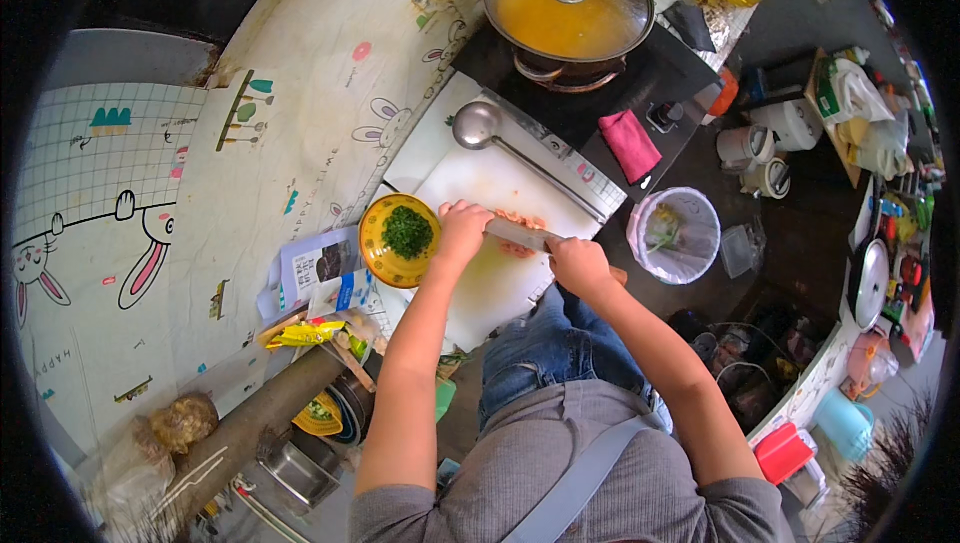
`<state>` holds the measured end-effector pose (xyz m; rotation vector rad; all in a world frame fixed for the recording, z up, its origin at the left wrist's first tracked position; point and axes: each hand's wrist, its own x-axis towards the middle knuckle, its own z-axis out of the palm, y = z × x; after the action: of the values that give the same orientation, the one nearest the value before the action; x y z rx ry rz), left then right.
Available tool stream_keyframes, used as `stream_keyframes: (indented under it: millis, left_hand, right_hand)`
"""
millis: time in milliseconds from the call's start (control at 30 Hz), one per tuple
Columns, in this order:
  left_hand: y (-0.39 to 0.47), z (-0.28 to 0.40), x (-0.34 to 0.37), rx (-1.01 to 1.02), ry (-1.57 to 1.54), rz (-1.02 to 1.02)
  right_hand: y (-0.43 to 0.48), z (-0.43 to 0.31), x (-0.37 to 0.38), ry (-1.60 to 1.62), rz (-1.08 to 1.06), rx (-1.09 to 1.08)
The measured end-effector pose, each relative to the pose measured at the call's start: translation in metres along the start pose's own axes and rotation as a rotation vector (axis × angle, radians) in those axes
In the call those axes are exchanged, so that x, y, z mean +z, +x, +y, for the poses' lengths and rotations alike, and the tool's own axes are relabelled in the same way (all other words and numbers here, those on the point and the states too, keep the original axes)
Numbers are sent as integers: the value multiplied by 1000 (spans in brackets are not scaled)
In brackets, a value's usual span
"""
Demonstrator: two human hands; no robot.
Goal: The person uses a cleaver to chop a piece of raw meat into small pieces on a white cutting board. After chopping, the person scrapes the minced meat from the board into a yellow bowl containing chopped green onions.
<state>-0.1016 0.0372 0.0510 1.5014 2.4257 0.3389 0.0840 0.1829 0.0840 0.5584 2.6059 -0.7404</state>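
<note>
My right hand (581,265) is closed around the handle of a wide-bladed kitchen knife (519,234), whose wooden end shows beyond my wrist. At the far end of the blade, my left hand (463,231) rests its fingers on the blade's tip. Pinkish chopped meat (517,250) lies on both sides of the blade, on a white cutting board (480,295). Beside my left hand, a yellow patterned bowl (375,267) holds chopped green herbs (407,232). A long-handled steel ladle (477,125) lies across the board's far side.
A glass-lidded pan (568,10) of yellow liquid sits on the black stove (480,55), with a pink cloth (630,147) at its near edge. Right of the board stands a lined waste bin (673,235). Food packets (319,273) lie left, below the bowl.
</note>
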Motion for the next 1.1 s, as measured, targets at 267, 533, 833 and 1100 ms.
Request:
stream_keyframes:
  millis: [267, 533, 833, 1100]
  left_hand:
    - [6, 7, 1, -31, 46, -27]
    - [13, 27, 9, -124, 294, -95]
    - [5, -5, 0, 20, 54, -93]
    - [5, -7, -5, 26, 60, -118]
  right_hand:
    - [5, 12, 1, 2, 2, -4]
    - [10, 29, -8, 11, 42, -5]
    - [-4, -2, 5, 63, -10, 9]
    - [-11, -9, 1, 75, -17, -16]
